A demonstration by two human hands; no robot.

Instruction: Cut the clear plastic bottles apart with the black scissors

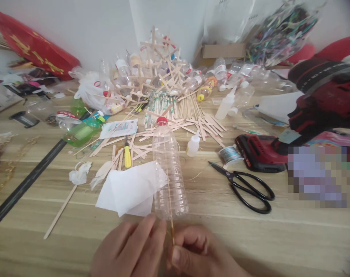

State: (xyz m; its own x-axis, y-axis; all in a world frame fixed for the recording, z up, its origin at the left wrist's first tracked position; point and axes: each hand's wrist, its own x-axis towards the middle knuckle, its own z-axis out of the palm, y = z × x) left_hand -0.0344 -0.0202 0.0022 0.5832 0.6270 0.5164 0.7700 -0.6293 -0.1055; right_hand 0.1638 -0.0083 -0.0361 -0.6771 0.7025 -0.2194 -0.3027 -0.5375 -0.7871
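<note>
A clear plastic bottle (pixel 169 169) with a red cap lies on the wooden table, its base toward me. In front of that base, my right hand (pixel 200 250) pinches a thin stick (pixel 172 227) between thumb and fingers; the stick runs up over or behind the bottle. My left hand (pixel 131 246) is beside it at the bottle's base, fingers bent and close together, and what its fingertips hold is hidden. White paper sheets (pixel 129 188) lie left of the bottle, partly seen through it.
Black scissors (pixel 247 188) and a red cordless tool (pixel 261 152) lie at the right. A yellow-handled screwdriver (pixel 127 155), small glue bottle (pixel 193 144) and wooden sticks (pixel 205 125) lie beyond. A black strip (pixel 27 179) crosses the left side. Many bottles crowd the back.
</note>
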